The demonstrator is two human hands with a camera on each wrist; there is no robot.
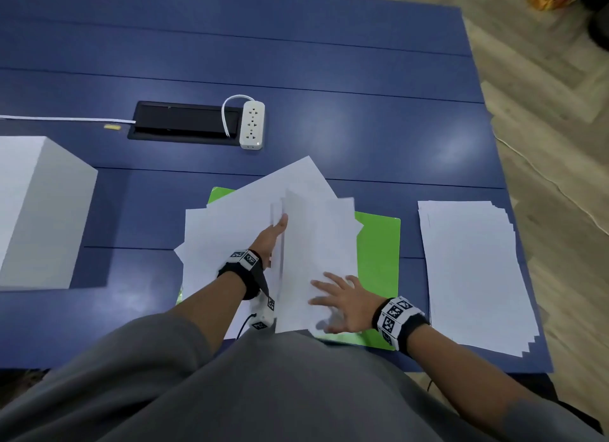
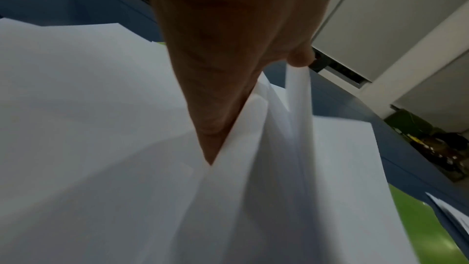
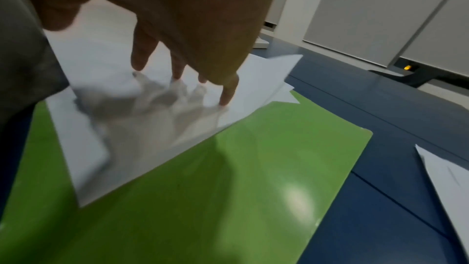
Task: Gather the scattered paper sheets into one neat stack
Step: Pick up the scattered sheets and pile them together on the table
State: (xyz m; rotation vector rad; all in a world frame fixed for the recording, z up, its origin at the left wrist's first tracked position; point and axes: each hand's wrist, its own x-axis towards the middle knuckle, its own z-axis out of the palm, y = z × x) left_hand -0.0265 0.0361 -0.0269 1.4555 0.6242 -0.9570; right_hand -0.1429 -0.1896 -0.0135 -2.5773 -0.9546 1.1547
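Blue tabletop [image 1: 329, 62] fills most of the head view, with wood flooring along the right edge and a white box [image 1: 39, 211] at the left. Your loose sheets [image 1: 230, 230] lie fanned at lower centre over a green folder [image 1: 379, 253], while a roughly squared pile [image 1: 474, 276] sits apart toward the right of the frame. Your left hand [image 1: 272, 237] grasps a batch of sheets [image 1: 313, 243] and lifts one long edge, thumb on the near face and fingers hidden behind; the left wrist view shows the sheets splayed between them, probably held up so you can gather them together. Your right hand [image 1: 342, 301] lies released, fingers [image 3: 228, 91] spread and pressing flat on the lower part of that batch, likely to pin it so nothing slides off the slick folder. So the batch sits between your two hands: its lifted edge in the left grasp, its lower end under the right palm.
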